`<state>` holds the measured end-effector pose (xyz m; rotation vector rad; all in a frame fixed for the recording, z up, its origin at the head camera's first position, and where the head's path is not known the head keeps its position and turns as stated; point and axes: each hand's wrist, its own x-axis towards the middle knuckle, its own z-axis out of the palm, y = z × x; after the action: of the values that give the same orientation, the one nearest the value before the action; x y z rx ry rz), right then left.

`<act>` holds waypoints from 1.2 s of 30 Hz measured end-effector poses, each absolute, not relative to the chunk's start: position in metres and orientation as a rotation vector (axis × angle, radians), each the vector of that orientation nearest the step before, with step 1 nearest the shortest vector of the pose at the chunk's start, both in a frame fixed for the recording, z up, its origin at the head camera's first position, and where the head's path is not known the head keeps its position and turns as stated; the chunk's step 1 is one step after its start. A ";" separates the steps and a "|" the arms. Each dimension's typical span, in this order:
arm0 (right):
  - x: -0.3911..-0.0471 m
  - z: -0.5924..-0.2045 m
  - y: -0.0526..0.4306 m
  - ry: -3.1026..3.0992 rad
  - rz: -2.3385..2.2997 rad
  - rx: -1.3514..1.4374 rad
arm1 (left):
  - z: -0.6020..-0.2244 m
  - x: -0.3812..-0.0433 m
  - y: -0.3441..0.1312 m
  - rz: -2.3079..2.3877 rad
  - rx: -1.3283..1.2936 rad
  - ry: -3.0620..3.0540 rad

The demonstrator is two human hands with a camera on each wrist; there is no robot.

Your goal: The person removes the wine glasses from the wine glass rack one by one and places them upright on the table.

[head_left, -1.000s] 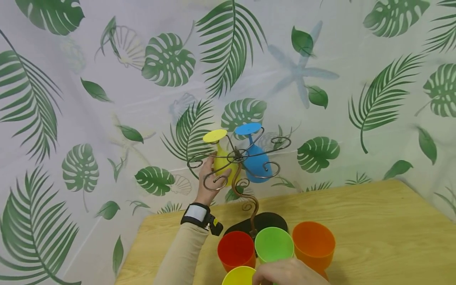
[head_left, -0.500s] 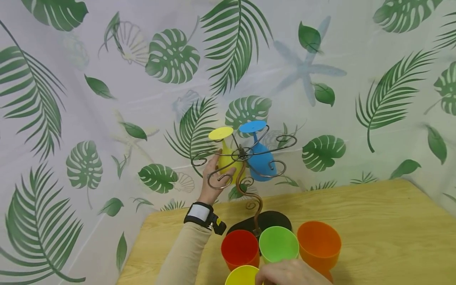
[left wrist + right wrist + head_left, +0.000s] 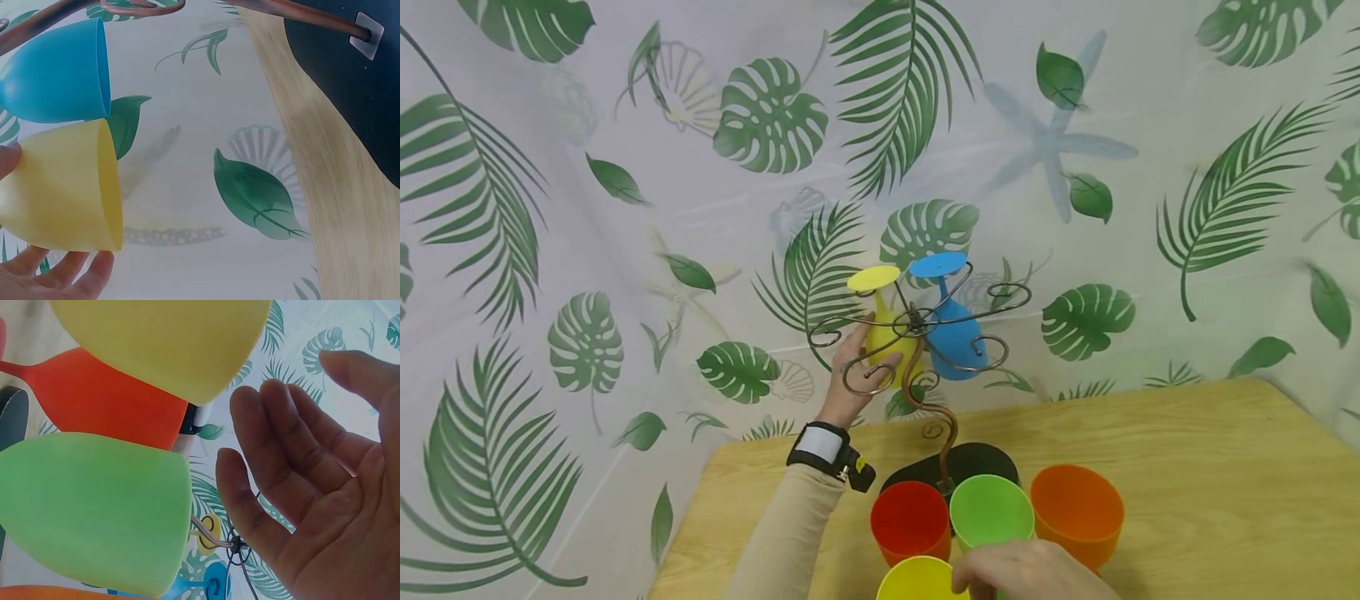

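Note:
My left hand (image 3: 850, 379) grips the bowl of a yellow plastic goblet (image 3: 873, 278), which hangs upside down at the left of a curly metal glass rack (image 3: 953, 427). In the left wrist view, thumb and fingers lie on opposite sides of the yellow bowl (image 3: 59, 187). Beside it, a blue goblet (image 3: 957, 340) hangs upside down by its foot. My right hand (image 3: 1033, 573) hovers near the upright yellow goblet (image 3: 920, 585) and green goblet (image 3: 992, 515). Its fingers are relaxed and hold nothing in the right wrist view.
A red goblet (image 3: 910, 523) and an orange goblet (image 3: 1077, 515) stand upright on the wooden table (image 3: 1210, 483). Behind them sits the rack's black base (image 3: 985, 462). A leaf-patterned sheet (image 3: 625, 350) covers the wall behind the table.
The head view has shifted slightly, so the scene sits further right. My left hand stays on the yellow goblet at the rack, and my right hand stays near the upright goblets.

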<state>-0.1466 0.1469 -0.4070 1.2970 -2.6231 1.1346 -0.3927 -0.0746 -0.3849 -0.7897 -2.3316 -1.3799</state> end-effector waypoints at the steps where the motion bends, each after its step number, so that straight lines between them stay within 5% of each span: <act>1: -0.146 -0.407 0.147 -2.624 1.134 1.298 | -0.385 -0.392 -0.075 -1.384 -0.791 -2.331; 36: -0.144 -0.405 0.152 -2.609 1.279 1.227 | -0.381 -0.353 -0.108 -1.336 -0.626 -2.455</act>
<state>-0.1440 0.1515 -0.4053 1.2269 -2.6090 1.2792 -0.3528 -0.1079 -0.3808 -0.6263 -2.4549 -1.3361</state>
